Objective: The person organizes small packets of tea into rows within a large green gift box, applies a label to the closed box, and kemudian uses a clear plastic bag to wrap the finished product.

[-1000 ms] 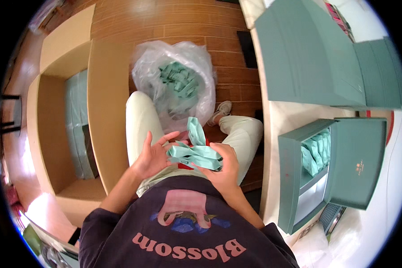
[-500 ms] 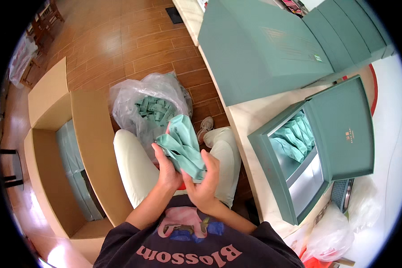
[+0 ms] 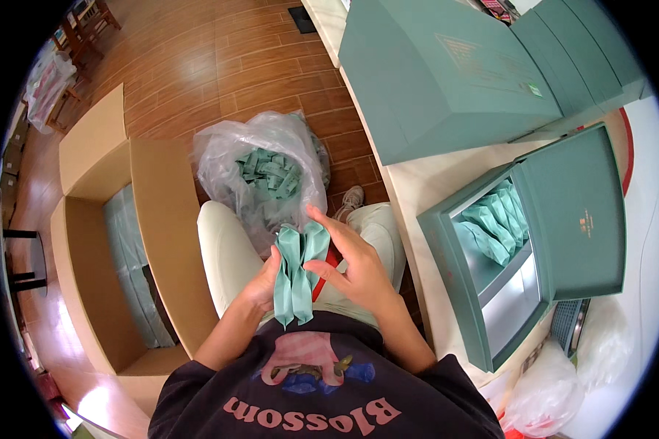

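Note:
My left hand (image 3: 260, 285) grips several long mint-green packets (image 3: 293, 285), held upright side by side above my lap. My right hand (image 3: 351, 267) is at their right, fingers stretched out and apart, thumb at the packets' edge. Beyond my knees, a clear plastic bag (image 3: 220, 157) holds many small green pieces (image 3: 267, 172). To my right, an open dark-green box (image 3: 450, 271) has a row of mint packets (image 3: 494, 227) in one compartment and a bare silver-white section beside it; its lid (image 3: 586, 205) lies folded back.
An open cardboard carton (image 3: 165, 256) with a wrapped block inside stands left. The pale tabletop (image 3: 403, 190) on the right carries large green boxes (image 3: 447, 88). Plastic bags (image 3: 542, 395) lie at lower right. Wooden chairs (image 3: 95, 25) stand at far back left, on a wooden floor (image 3: 176, 66).
The bundle has turned from lying crosswise to pointing away from me. My right hand has loosened from it, with fingers lifted and spread. The view has shifted.

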A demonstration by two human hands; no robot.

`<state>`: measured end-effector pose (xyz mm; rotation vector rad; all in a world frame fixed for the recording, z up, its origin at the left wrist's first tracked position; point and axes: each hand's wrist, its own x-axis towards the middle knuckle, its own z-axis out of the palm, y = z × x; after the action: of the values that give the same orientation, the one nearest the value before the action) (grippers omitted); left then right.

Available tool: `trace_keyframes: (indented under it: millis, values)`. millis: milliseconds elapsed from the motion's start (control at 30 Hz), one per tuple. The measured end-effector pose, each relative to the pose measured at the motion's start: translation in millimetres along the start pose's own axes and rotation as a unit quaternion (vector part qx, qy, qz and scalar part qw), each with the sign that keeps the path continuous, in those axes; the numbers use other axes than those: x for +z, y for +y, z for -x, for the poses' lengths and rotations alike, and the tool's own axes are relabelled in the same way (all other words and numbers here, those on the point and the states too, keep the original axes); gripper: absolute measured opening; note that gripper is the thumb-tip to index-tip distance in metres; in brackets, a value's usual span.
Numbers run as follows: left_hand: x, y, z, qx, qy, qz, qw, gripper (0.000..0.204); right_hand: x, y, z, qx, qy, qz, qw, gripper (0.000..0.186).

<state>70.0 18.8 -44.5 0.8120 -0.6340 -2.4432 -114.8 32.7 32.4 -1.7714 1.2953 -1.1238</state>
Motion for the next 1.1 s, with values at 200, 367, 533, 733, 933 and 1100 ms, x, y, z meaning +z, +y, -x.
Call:
trace_keyframes:
  millis: [200,367,533,733,933,1100]
  values:
    - [8,10,8,-0.036,-0.003,-0.086,0.996,0.099,-2,1,1,-0.013,0.011,0.094,0.995,0.032]
    - [6,6,7,-0.063,-0.02,-0.086,0.994,0.099,-7,4,2,-0.018,0.025,0.175,0.984,0.011]
    - [1,-4,0,-0.01,0.011,-0.039,0.999,0.093,0,10,8,0.068,0.1,0.063,0.991,0.02]
    - [17,12,-20,0.137,0.111,-0.044,0.983,0.091,24,-11,21,0.18,0.065,-0.065,0.979,0.044]
    - [23,8,-29,0.227,0.136,-0.013,0.964,0.083,50,-23,20,0.108,0.053,0.167,0.978,0.08]
    - [41,24,-26,0.288,0.131,-0.177,0.932,0.08,39,-25,15,0.134,0.07,0.133,0.98,0.08]
